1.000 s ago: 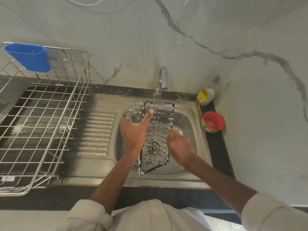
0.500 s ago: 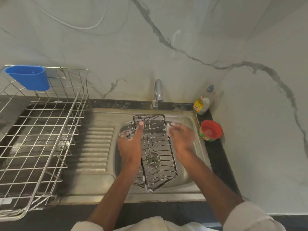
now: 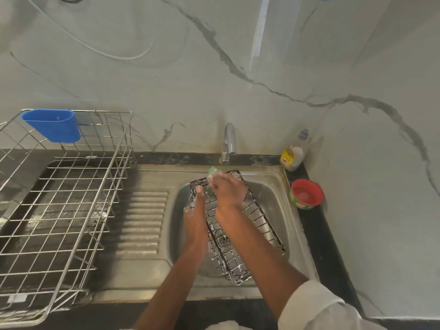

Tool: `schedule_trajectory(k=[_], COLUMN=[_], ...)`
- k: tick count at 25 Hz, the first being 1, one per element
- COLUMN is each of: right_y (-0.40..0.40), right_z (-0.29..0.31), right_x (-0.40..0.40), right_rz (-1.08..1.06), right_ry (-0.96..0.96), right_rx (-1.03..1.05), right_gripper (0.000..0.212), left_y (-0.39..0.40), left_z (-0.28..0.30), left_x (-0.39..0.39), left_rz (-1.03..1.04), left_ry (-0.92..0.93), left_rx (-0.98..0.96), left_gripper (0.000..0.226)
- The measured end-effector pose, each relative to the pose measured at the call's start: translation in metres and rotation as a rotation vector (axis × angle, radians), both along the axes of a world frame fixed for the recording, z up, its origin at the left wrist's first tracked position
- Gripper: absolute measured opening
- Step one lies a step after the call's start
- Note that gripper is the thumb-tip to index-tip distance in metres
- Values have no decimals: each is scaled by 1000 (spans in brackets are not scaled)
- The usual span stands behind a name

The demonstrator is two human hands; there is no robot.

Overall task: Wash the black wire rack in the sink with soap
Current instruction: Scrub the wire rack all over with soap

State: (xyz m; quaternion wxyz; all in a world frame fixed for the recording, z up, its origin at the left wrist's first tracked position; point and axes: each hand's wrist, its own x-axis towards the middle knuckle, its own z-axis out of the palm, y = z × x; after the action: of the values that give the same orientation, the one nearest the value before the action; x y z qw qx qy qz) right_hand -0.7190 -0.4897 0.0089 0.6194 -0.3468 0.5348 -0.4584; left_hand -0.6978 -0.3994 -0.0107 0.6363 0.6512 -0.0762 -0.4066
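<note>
Both forearms reach forward over the sink (image 3: pixel 273 179), where the black wire rack (image 3: pixel 257 217) lies tilted in the basin. Scrubbing is underway, I judge. Left hand (image 3: pixel 194 220) steadies the rack's left edge, its grip unclear; right hand (image 3: pixel 228 191) pinches a green scrubber (image 3: pixel 212 172) at the far rim. Next comes working along remaining wires, then rinsing under the tap (image 3: pixel 229 141).

Both bare forearms reached forward from pale rolled sleeves. The left hand (image 3: pixel 196 210) gripped the edge of the black wire rack (image 3: pixel 252 225), thumb up, while the right hand (image 3: pixel 228 189) — fingers curled round a soapy green scrubber (image 3: pixel 212 173) — pressed at its far end.
</note>
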Motion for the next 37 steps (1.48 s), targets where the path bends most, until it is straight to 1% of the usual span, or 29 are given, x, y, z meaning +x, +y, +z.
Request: schedule_trajectory(k=[1, 3, 5, 7, 9, 10, 11, 12, 13, 14, 15, 16, 18, 19, 20, 21, 23, 24, 25, 26, 28, 29, 30, 31, 33, 34, 35, 36, 37], right_y=[8, 12, 8, 4, 7, 15, 25, 33, 36, 36, 36, 38, 46, 50, 50, 45, 34, 32, 35, 41, 59, 66, 66, 61, 47, 43, 43, 46, 51], right_z=[-2, -18, -21, -19, -22, -24, -29, -35, -43, -47, -51, -54, -52, -51, -51, -51, -56, -58, -60, -62, -62, -63, -62, -62, -68, -69, -70, -70, -70], right_x=[0, -4, -16, -26, -35, -43, -53, -63, -72, -77, -76, -71, -56, -53, -57, -63, -83, -89, -90, -86, -73, -70, -72, -77, -94, -102, -105, -102, -96], right_rz=[41, 143, 254, 454, 666, 759, 842, 856, 774, 639, 518, 483, 608, 687, 732, 724, 565, 478, 447, 484, 707, 808, 859, 841, 677, 594, 543, 529, 568], right_ry=[21, 354, 718, 969, 1073, 1111, 1153, 1187, 1204, 1197, 1161, 1114, 1019, 996, 1019, 1099, 1260, 1275, 1241, 1170, 994, 966, 1014, 1111, 1301, 1332, 1313, 1242, 1134], right_rx=[67, 3, -211, -479, -698, -750, -746, -712, -652, -583, -538, -523, -579, -616, -662, -691, -647, -606, -601, -631, -729, -770, -791, -771, -633, -560, -522, -521, -564], right_gripper=[25, 24, 24, 22, 17, 16, 16, 18, 22, 25, 23, 20, 18, 18, 19, 21, 22, 19, 16, 15, 17, 19, 19, 19, 23, 24, 24, 21, 18], left_y=[0, 0, 0, 0, 0, 1, 1, 2, 1, 1, 1, -1, -4, -5, -6, -6, -3, -2, 0, 1, 2, 3, 4, 5, 6, 6, 6, 6, 5], left_z=[1, 1, 2, 4, 3, 4, 3, 5, 6, 8, 10, 10, 11, 10, 9, 7, 7, 7, 6, 5, 4, 3, 4, 4, 5, 5, 4, 4, 2], left_x=[2, 6, 8, 12, 17, 18, 18, 17, 15, 13, 10, 7, 6, 7, 6, 5, 4, 4, 3, 2, 2, 2, 2, 2, 3, 3, 4, 3, 3], left_rz=[2, 14, -15, -34, -29, -30, -28, -27, -15, 2, 24, 44, 61, 61, 64, 73, 98, 108, 120, 132, 151, 158, 159, 167, 185, 192, 194, 190, 184], left_ry=[0, -2, -42, -93, -154, -174, -180, -178, -179, -180, -177, -169, -153, -141, -134, -124, -110, -113, -117, -125, -119, -106, -100, -107, -129, -133, -137, -152, -170], left_rx=[-10, -6, -6, -12, -2, 9, 25, 23, 18, 15, 14, 14, 8, 5, -1, -6, -23, -34, -41, -40, -38, -40, -39, -43, -57, -59, -61, -48, -33], left_gripper=[108, 117, 127, 129, 130, 133, 135, 137, 138, 138, 137, 134, 118, 111, 108, 109, 113, 118, 125, 129, 133, 134, 134, 133, 130, 130, 130, 130, 126])
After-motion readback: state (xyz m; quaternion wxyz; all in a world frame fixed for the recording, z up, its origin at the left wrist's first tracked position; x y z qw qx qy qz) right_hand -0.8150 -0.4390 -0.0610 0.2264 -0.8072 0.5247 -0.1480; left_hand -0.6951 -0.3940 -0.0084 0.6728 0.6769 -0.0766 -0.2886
